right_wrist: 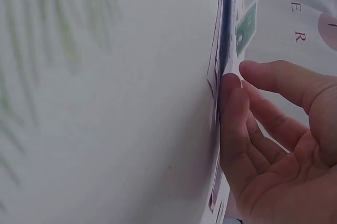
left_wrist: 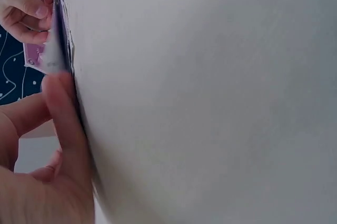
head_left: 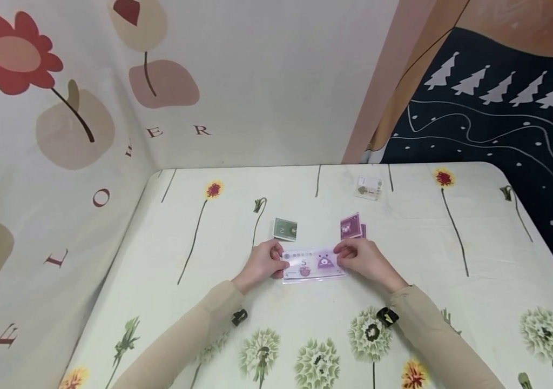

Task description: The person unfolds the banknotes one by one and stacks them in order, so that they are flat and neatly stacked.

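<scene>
A stack of purple play banknotes (head_left: 311, 264), the top one printed with a 5 and a cartoon figure, lies in front of me on the flowered cloth. My left hand (head_left: 263, 260) pinches its left end between thumb and fingers. At the right end, my right hand (head_left: 365, 261) holds the upper corner with its fingertips. Seen edge-on in the right wrist view, the notes (right_wrist: 224, 40) are several thin layers close to the tablecloth. Just behind the left hand stands a folded green note (head_left: 285, 229) marked 2. Behind the right hand is a folded purple note (head_left: 351, 226).
Farther back on the table lies a pale note (head_left: 369, 188). The table is covered by a white flower-print cloth (head_left: 160, 324). A printed curtain (head_left: 267, 81) rises along the left and back, and a dark cloth with white trees (head_left: 495, 129) hangs at the right.
</scene>
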